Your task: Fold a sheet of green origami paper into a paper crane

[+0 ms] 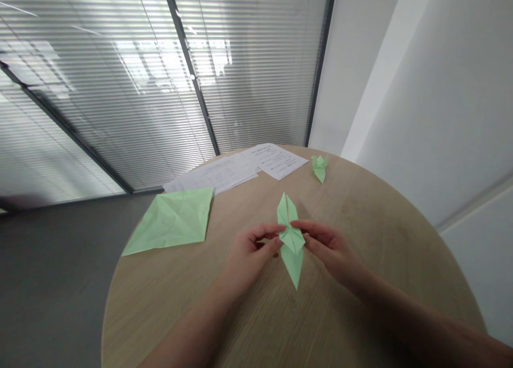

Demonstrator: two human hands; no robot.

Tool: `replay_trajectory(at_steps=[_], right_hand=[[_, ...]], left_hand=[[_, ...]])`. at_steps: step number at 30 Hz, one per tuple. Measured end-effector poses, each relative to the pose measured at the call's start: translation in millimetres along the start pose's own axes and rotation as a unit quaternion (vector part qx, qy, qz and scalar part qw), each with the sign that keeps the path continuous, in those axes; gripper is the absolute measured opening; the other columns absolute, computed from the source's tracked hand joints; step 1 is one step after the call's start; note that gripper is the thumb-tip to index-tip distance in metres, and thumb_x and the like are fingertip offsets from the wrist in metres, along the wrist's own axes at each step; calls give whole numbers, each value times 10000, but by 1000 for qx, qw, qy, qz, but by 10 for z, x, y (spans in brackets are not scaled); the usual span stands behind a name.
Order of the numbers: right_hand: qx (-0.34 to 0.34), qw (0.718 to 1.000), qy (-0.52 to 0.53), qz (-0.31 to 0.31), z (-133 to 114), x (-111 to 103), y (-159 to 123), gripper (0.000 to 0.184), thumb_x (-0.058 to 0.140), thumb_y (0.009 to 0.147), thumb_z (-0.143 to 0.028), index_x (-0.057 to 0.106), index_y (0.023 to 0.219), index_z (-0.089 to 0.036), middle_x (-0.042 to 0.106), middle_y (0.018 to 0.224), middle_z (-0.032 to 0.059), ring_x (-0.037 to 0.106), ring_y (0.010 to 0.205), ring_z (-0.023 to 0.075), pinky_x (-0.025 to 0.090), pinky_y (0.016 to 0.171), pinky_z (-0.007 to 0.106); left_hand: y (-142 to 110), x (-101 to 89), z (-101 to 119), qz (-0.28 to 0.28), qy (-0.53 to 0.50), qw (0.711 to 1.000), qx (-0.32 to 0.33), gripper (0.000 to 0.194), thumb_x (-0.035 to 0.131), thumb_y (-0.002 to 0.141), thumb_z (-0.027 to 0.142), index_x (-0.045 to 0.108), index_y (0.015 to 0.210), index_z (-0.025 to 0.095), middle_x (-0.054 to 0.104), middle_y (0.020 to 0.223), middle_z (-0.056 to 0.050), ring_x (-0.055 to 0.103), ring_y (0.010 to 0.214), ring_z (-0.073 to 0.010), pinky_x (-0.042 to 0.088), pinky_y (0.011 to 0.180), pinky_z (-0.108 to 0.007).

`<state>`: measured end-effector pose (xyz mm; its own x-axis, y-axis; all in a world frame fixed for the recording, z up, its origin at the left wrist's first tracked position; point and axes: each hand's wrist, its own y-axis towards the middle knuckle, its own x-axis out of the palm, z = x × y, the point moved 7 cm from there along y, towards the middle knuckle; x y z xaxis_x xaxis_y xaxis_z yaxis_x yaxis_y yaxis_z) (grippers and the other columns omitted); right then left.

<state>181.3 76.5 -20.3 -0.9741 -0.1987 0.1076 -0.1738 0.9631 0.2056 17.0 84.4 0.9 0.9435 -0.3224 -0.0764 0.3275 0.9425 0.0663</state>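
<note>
A folded green origami paper [292, 240] is held between my two hands over the table. It is long and pointed at its lower end, with a split upper tip and a small flap folded across the middle. My left hand [254, 247] pinches its left edge between thumb and forefinger. On the opposite edge, my right hand [326, 245] is closed in a similar pinch, its forefinger lying on the paper near the central crease. The other fingers of both hands are partly hidden.
A creased green sheet [176, 218] lies at the round wooden table's [160, 304] left edge. Printed white papers [276, 161] overlap at the back. A small folded green origami piece [319, 168] rests at the back right. Glass with blinds [256, 63] and a white wall [449, 90] stand beyond.
</note>
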Motion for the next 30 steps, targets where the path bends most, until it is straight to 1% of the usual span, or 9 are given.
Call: replay_trajectory(at_steps=[2, 7, 9, 15, 19, 22, 24, 26, 30], right_hand=[[9, 1000, -12, 9, 8, -10, -7, 340, 709, 838, -431, 735, 1091, -206, 739, 1015, 78, 697, 839, 153, 572, 745, 255], [34, 998, -45, 10, 70, -5, -9, 380, 703, 823, -472, 745, 1052, -172, 726, 937, 80, 664, 774, 149, 550, 675, 251], [42, 998, -41, 0, 102, 5, -9, 407, 716, 813, -483, 733, 1071, -170, 721, 946, 83, 661, 748, 143, 546, 660, 250], [42, 998, -36, -13, 146, 2, -11, 431, 762, 781, -459, 696, 1112, -192, 708, 974, 74, 670, 755, 132, 559, 692, 245], [21, 999, -20, -36, 67, 59, -30, 369, 727, 815, -374, 675, 1145, -217, 710, 1024, 65, 685, 845, 139, 566, 764, 251], [10, 999, -18, -38, 7, 81, -48, 292, 676, 844, -327, 691, 1117, -224, 721, 999, 52, 686, 820, 133, 570, 770, 258], [10, 999, -23, -28, 8, 71, -48, 264, 661, 852, -332, 706, 1083, -213, 725, 940, 48, 682, 785, 131, 571, 750, 256], [17, 999, -38, -13, 45, 50, -38, 280, 675, 844, -359, 712, 1068, -196, 717, 874, 45, 667, 740, 123, 563, 703, 241], [32, 998, -50, 10, 125, 19, -16, 320, 721, 801, -386, 722, 1045, -179, 685, 805, 32, 630, 655, 98, 539, 621, 211]], left_hand=[[9, 10, -37, -6, -26, 999, -22, 303, 700, 826, 365, 743, 1032, 147, 750, 882, -69, 654, 741, -156, 537, 691, -265], [17, -2, -31, 12, -29, 999, -30, 250, 696, 828, 377, 733, 808, 130, 707, 729, -36, 593, 638, -120, 491, 621, -228], [15, -1, -27, 14, -29, 999, -30, 247, 700, 823, 374, 737, 828, 130, 701, 723, -33, 591, 635, -121, 488, 622, -231], [10, 5, -11, 17, -37, 999, -18, 230, 715, 797, 311, 741, 956, 147, 741, 884, -67, 667, 780, -171, 522, 715, -272], [-1, 3, 35, 22, -54, 998, 8, 185, 710, 735, 212, 745, 912, 172, 725, 1092, -82, 690, 932, -211, 549, 817, -318], [-13, -20, 74, 33, -23, 999, 32, 204, 618, 736, 150, 763, 876, 184, 720, 1123, -74, 673, 987, -211, 531, 863, -317], [-14, -33, 67, 40, -3, 999, 31, 210, 587, 775, 182, 769, 879, 181, 730, 1079, -73, 669, 912, -192, 529, 801, -297], [-2, -27, 24, 36, 2, 999, 13, 208, 610, 811, 254, 763, 923, 171, 739, 965, -69, 655, 792, -169, 519, 710, -276], [25, -16, -63, 34, 9, 999, -10, 230, 686, 776, 277, 744, 961, 152, 684, 719, -21, 610, 646, -135, 485, 618, -242]])
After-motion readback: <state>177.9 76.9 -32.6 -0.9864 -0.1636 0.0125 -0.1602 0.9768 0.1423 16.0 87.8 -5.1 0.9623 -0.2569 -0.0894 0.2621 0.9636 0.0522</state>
